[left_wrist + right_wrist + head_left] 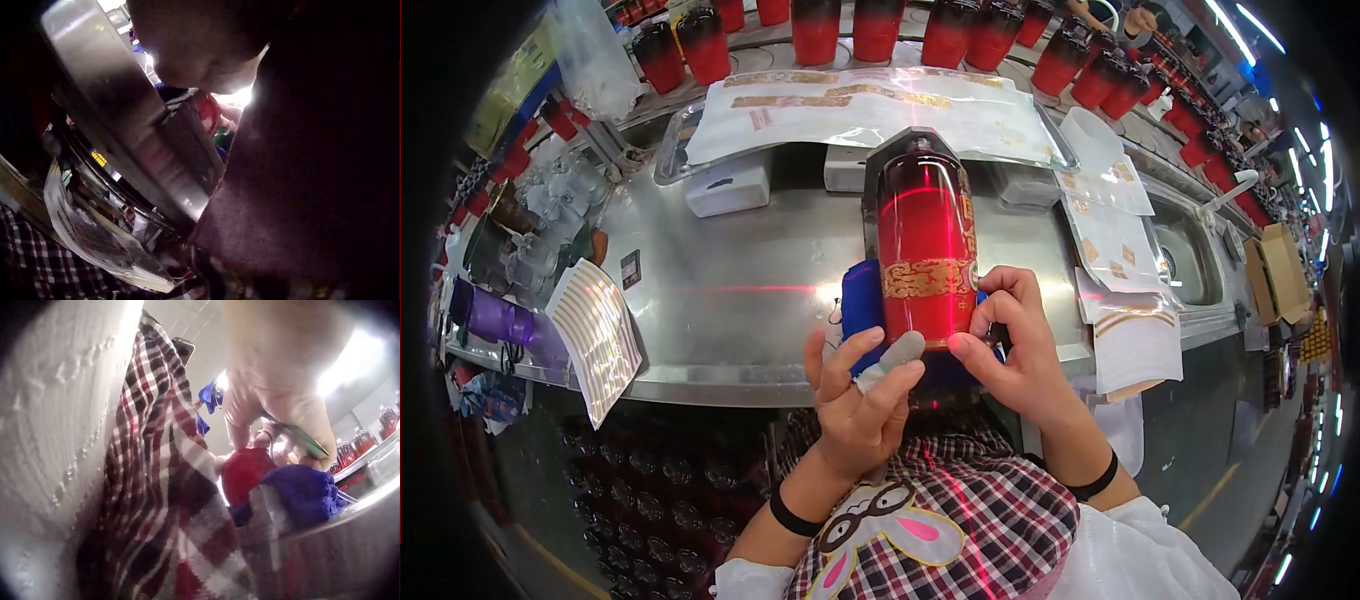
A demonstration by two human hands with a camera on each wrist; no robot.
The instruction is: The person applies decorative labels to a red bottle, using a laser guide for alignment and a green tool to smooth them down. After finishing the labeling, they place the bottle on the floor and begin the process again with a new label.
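Note:
A glossy red bottle (922,230) with a dark top and a gold patterned band (928,279) lies tilted on a dark stand, its base towards the person. A blue cloth (862,297) is bunched under it. My left hand (855,405) is at the lower left of the base, fingers loosely bent, with a grey finger cot (903,349) on one finger. My right hand (1022,345) is against the lower right side, thumb by the base edge. In the right wrist view, its curled fingers hold a thin flat green-edged piece (303,439). The left wrist view is mostly dark.
Behind the bottle, a metal tray (670,150) bears white sheets with gold decals. More decal sheets (1135,345) lie right, beside a sink (1185,262). A striped sheet (595,335) overhangs the left front edge. Red-black bottles (815,32) line the back.

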